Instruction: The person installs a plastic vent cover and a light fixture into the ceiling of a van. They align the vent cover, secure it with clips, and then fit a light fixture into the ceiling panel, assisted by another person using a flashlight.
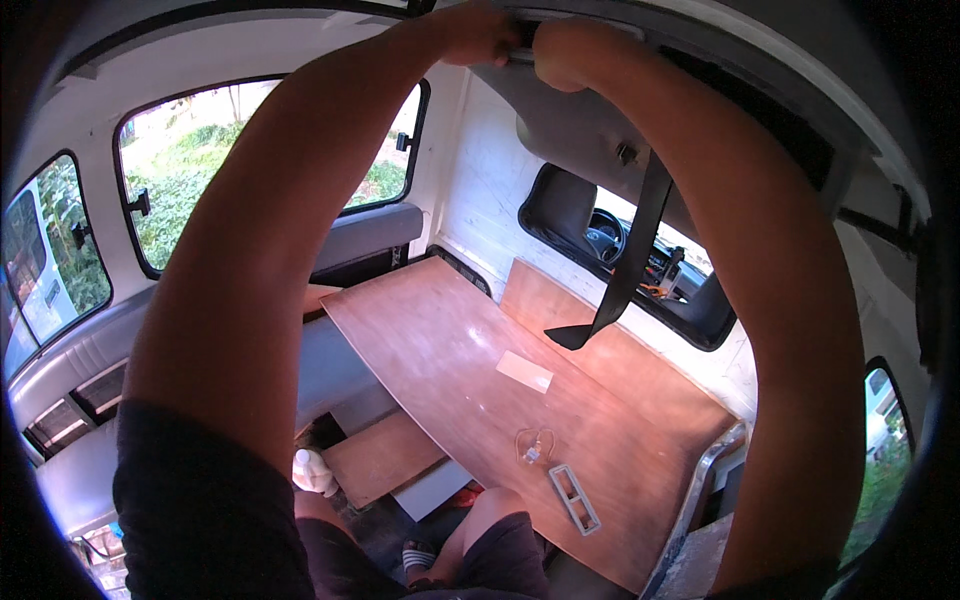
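Note:
Both my arms reach up to the ceiling of a vehicle's cabin. My left hand is closed at the edge of a dark ceiling opening, its fingertips partly hidden. Close beside it, my right hand is curled into a fist at the same edge. What either hand grips is too dark to make out. Below them slopes a grey ceiling panel with a small dark fitting. A black strap hangs past the panel, its lower end folded over the wooden board.
Beneath is a large brown wooden board. On it lie a pale rectangular piece, a thin looped item and a grey slotted frame. A white bottle stands near my leg. Grey seats line the left wall.

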`<control>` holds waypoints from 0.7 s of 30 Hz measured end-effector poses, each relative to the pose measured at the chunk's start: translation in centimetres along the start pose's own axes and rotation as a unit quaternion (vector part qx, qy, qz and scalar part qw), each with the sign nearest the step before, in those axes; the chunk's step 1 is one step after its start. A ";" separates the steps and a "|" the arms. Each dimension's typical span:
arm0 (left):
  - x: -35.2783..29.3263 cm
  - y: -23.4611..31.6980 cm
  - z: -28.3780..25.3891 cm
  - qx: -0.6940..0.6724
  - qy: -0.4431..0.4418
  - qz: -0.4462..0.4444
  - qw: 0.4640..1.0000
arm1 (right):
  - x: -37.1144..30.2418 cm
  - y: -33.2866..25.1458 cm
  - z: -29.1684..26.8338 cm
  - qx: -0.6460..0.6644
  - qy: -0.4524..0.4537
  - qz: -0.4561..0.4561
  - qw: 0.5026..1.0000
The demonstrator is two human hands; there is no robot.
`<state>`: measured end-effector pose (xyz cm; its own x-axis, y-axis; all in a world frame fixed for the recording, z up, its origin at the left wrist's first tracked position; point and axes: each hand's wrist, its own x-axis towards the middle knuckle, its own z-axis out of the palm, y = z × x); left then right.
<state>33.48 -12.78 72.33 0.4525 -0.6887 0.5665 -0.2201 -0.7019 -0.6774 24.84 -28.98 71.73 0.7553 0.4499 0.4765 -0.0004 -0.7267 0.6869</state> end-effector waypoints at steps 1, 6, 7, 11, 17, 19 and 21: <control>-0.1 -0.1 0.3 -0.061 0.016 -0.004 0.998 | -0.6 0.0 0.2 0.020 0.027 0.009 0.999; -0.8 -0.1 2.1 -0.144 0.096 -0.040 0.984 | -3.8 0.3 2.5 0.060 0.192 0.012 0.979; -0.4 -0.4 1.9 -0.149 0.019 -0.065 0.987 | -3.9 0.2 2.7 0.064 0.199 0.024 0.978; 1.0 -1.5 0.6 -0.107 0.012 0.038 0.994 | -3.3 -0.3 3.3 0.076 0.207 0.062 0.973; 0.1 -0.3 0.3 -0.101 -0.014 -0.006 0.995 | -2.9 -0.4 4.2 0.092 0.220 0.046 0.970; -1.2 0.9 0.7 -0.099 0.047 -0.036 0.993 | -3.8 0.1 4.0 0.055 0.275 0.006 0.960; -2.3 2.3 0.6 -0.087 0.120 -0.047 0.988 | -5.5 0.7 3.7 0.004 0.312 -0.041 0.949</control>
<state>32.47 -12.71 69.22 0.2652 -0.6273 0.7322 -0.3417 -0.7713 -0.5370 23.10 -33.85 67.53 0.2170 0.7225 0.6564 0.0484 -0.6796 0.7320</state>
